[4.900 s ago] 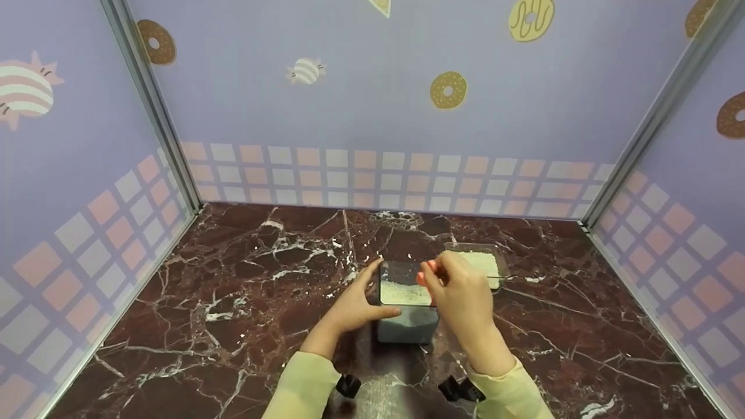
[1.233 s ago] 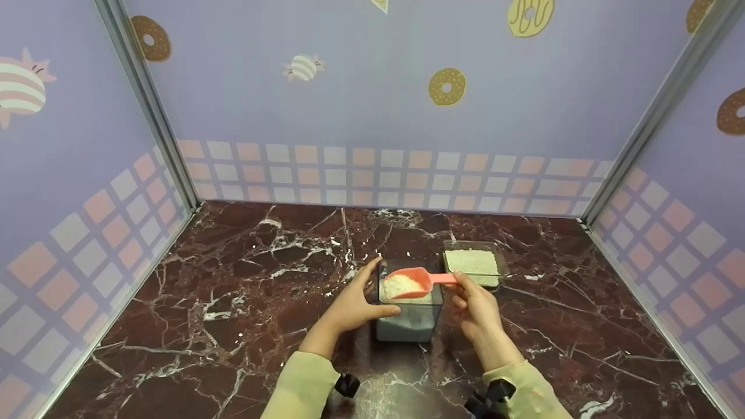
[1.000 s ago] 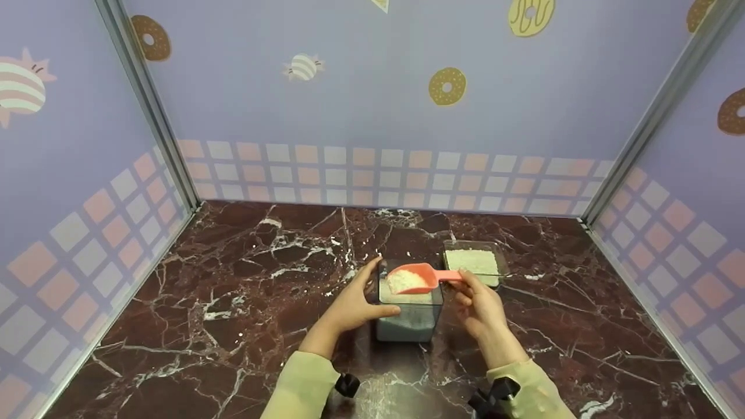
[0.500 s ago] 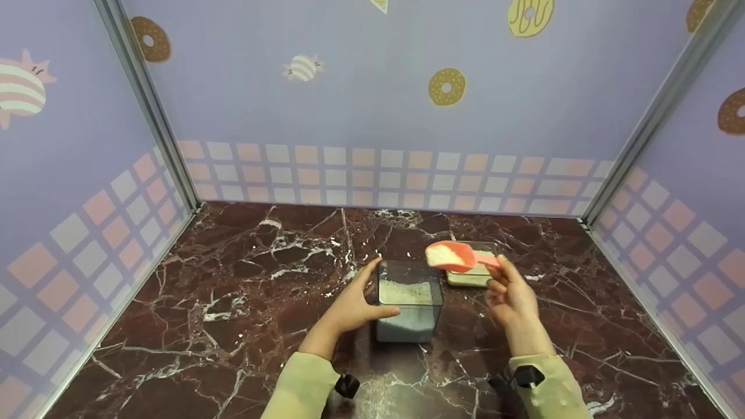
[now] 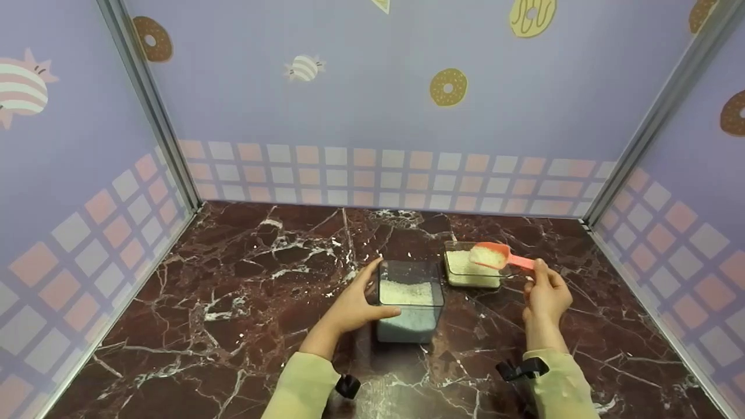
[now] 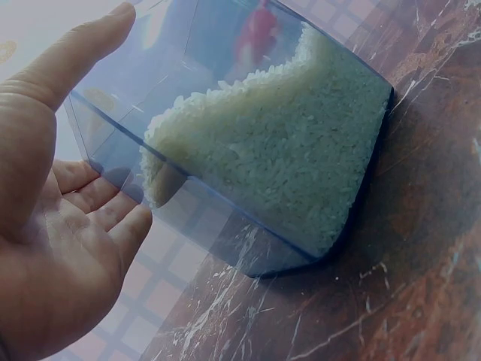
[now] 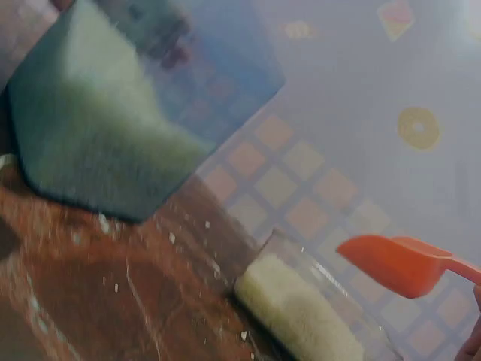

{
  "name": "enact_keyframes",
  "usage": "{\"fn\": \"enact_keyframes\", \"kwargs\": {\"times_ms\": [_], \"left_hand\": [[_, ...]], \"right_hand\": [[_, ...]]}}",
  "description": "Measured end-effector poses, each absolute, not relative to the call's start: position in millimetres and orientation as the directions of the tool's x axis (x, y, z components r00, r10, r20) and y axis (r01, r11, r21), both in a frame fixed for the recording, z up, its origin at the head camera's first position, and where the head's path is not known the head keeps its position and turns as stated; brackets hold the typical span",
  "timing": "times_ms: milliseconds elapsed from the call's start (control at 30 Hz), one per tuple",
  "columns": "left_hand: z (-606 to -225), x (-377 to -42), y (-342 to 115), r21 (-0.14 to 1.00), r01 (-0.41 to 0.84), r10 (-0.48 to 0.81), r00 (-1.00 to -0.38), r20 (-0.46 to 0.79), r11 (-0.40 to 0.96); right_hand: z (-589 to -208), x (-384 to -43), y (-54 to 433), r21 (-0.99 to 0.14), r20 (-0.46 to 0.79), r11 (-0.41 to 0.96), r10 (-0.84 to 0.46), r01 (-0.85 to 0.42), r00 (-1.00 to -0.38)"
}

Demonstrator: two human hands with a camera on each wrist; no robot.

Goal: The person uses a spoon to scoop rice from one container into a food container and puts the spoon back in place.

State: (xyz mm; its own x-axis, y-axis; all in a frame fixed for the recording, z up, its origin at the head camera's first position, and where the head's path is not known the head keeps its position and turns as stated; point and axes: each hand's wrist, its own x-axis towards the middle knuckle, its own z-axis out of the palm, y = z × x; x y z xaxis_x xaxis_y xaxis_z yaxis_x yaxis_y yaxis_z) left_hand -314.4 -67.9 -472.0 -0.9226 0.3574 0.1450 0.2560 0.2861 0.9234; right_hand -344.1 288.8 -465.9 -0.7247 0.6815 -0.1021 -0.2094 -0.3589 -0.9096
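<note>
A pink-orange scoop (image 5: pixel 489 256) heaped with white rice is above the glass dish (image 5: pixel 472 280) in the head view. My right hand (image 5: pixel 547 294) pinches the end of its handle. The right wrist view shows the scoop (image 7: pixel 398 263) raised over the dish (image 7: pixel 301 308), which holds rice too. At the centre stands a tall bluish clear plastic container (image 5: pixel 407 323), partly filled with rice. My left hand (image 5: pixel 352 305) holds its left side, thumb across the front and fingers along the left wall. The rice (image 6: pixel 278 143) slopes inside it in the left wrist view.
The dark red marble tabletop (image 5: pixel 262 326) has scattered grains, mostly left of and behind the container. Purple patterned wall panels (image 5: pixel 372 105) enclose the back and both sides. The dish stands just behind and right of the container.
My right hand first reached into the container, then lifted the scoop out full of rice. It has since moved right to above the dish. My left hand has stayed on the container.
</note>
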Motion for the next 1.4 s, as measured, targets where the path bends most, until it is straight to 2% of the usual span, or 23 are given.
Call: {"fn": "enact_keyframes", "kwargs": {"times_ms": [167, 367, 533, 667, 733, 800, 867, 933, 1033, 1100, 1167, 1233, 1400], "left_hand": [[-472, -315, -68, 0.925, 0.26, 0.359, -0.921, 0.151, 0.276], [-473, -315, -68, 0.929, 0.258, 0.361, -0.92, 0.153, 0.264], [-473, -315, -68, 0.932, 0.255, 0.364, -0.919, 0.151, 0.257], [-473, -315, -68, 0.935, 0.251, 0.369, -0.918, 0.147, 0.252], [-473, -315, -68, 0.935, 0.251, 0.37, -0.917, 0.147, 0.25], [-473, -315, -68, 0.935, 0.25, 0.369, -0.918, 0.146, 0.251], [-473, -315, -67, 0.934, 0.251, 0.367, -0.919, 0.146, 0.255], [-473, -315, -67, 0.934, 0.25, 0.366, -0.919, 0.147, 0.253], [-473, -315, -67, 0.937, 0.251, 0.368, -0.918, 0.15, 0.245], [-473, -315, -67, 0.937, 0.252, 0.369, -0.917, 0.151, 0.243], [-473, -315, -68, 0.935, 0.255, 0.369, -0.917, 0.152, 0.248], [-473, -315, -68, 0.932, 0.256, 0.369, -0.917, 0.15, 0.257], [-473, -315, -68, 0.926, 0.255, 0.368, -0.919, 0.142, 0.279]], "right_hand": [[-473, -346, 288, -0.945, 0.162, -0.059, 0.771, -0.322, -0.616], [-475, -347, 284, -0.895, 0.437, 0.3, 0.741, -0.331, -0.51], [-477, -347, 281, -0.81, 0.584, 0.441, 0.661, -0.386, -0.471], [-475, -346, 277, -0.775, 0.629, 0.469, 0.636, -0.423, -0.447], [-471, -344, 276, -0.796, 0.599, 0.429, 0.658, -0.428, -0.456], [-465, -342, 276, -0.844, 0.518, 0.323, 0.702, -0.429, -0.489], [-458, -339, 277, -0.902, 0.362, 0.128, 0.745, -0.412, -0.56], [-451, -336, 279, -0.917, 0.149, -0.144, 0.742, -0.373, -0.654], [-441, -331, 284, -0.798, -0.163, -0.551, 0.586, -0.243, -0.794], [-435, -328, 285, -0.691, -0.278, -0.71, 0.436, -0.137, -0.856], [-429, -325, 284, -0.636, -0.311, -0.77, 0.317, -0.051, -0.896], [-423, -321, 278, -0.641, -0.283, -0.768, 0.253, -0.014, -0.925], [-414, -312, 254, -0.771, -0.116, -0.63, 0.288, -0.097, -0.951]]}}
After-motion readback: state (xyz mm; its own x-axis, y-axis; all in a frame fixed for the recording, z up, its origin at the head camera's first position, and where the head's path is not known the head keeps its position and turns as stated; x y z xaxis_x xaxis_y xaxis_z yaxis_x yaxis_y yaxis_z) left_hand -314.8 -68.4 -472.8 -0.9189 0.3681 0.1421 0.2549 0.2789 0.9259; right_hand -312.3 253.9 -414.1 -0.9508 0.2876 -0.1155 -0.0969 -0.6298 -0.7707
